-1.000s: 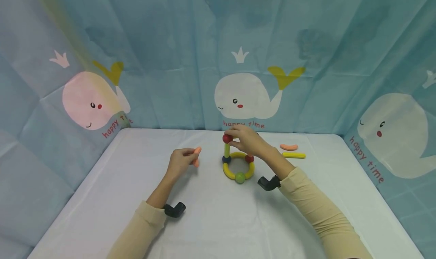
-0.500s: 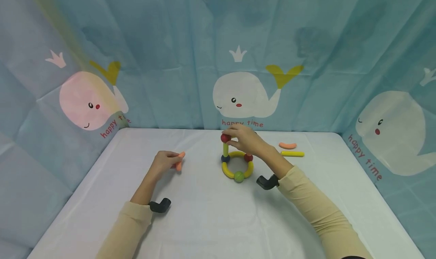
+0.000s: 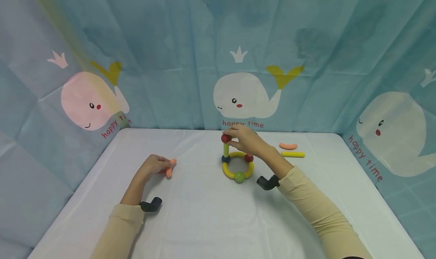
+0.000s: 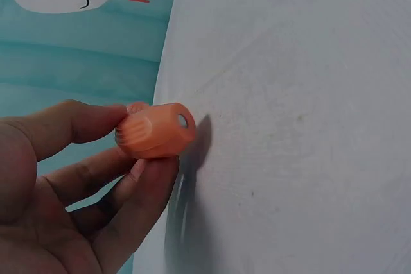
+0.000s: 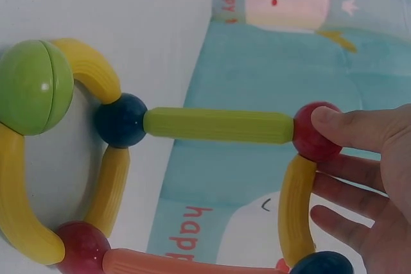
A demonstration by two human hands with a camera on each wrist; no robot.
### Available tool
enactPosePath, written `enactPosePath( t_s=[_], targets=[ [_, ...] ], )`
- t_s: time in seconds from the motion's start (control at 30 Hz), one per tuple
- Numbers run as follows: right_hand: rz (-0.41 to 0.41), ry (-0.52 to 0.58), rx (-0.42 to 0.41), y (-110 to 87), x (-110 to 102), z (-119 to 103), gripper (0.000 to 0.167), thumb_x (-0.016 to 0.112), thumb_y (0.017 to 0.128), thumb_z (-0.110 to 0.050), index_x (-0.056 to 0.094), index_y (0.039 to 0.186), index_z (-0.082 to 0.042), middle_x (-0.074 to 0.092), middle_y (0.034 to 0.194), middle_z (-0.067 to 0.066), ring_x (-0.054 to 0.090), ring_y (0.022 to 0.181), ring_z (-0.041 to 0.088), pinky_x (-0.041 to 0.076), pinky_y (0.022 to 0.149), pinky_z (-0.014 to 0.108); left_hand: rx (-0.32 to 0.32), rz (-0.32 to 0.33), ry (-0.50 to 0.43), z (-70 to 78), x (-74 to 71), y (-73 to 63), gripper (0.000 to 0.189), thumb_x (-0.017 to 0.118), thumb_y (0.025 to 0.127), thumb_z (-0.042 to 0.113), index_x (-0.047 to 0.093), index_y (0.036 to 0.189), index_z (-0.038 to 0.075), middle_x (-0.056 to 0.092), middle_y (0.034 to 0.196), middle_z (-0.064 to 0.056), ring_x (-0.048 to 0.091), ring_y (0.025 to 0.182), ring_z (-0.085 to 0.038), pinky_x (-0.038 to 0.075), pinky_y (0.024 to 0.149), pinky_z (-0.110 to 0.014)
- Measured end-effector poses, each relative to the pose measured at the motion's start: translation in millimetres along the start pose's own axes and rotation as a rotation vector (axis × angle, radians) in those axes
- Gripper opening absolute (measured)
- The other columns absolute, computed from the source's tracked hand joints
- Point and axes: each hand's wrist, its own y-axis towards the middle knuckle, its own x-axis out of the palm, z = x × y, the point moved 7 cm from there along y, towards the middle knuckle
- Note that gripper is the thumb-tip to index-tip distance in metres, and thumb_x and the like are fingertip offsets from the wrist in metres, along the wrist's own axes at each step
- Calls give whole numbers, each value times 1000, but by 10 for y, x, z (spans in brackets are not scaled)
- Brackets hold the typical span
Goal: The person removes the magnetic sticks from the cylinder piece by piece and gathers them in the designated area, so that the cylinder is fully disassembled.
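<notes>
1. Well left of the yellow ring (image 3: 227,172), the left hand (image 3: 152,166) pinches an orange stick (image 4: 157,133).
2. Above the ring, the right hand (image 3: 248,141) pinches a red ball (image 5: 313,138) atop an upright green stick (image 5: 218,125).
3. Right of the ring, a curved orange piece (image 3: 288,147) and a straight yellow stick (image 3: 293,154) lie on the tabletop (image 3: 211,221).

Ridged orange piece (image 4: 154,133) held; red ball (image 5: 313,139) atop upright green stick (image 5: 218,125).
</notes>
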Motion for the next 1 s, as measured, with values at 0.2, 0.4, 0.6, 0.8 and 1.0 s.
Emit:
enactPosePath(
  t_s=[0.2,0.4,0.6,0.8,1.0],
  targets=[
    [-20,-8,14,3,-1,-5,36,72,88,-16,66,123,-9,68,116,7,60,108,24,55,90,36,-25,-17,16,-70,23,0,42,67,89,22,64,120,-6,68,105,-17,59,80,-17,48,66,-26],
    [-17,-5,6,9,-9,-9,36,73,88,-16,66,123,-8,67,117,8,60,108,24,55,91,36,-25,11,56,-42,9,-48,40,67,91,19,63,121,-6,63,122,-26,62,84,-19,50,66,-24],
    [-25,11,21,12,-6,-1,37,73,88,-15,66,123,-7,67,118,9,60,109,24,55,92,37,21,44,185,12,-28,-82,37,65,92,19,65,118,-7,64,119,-28,62,103,-35,53,81,-40],
    [-36,20,24,3,-15,0,39,72,88,-16,65,125,-7,66,119,9,60,109,24,55,93,38,36,70,233,22,-46,-90,36,64,91,19,65,116,-7,67,111,-26,63,99,-35,53,76,-41],
    [-56,72,48,-20,-93,51,40,70,90,-16,63,128,-6,65,123,10,61,113,27,54,95,40,66,173,174,131,-118,-87,33,61,93,20,66,116,-3,67,114,-23,63,98,-33,52,76,-40]
  ],
)
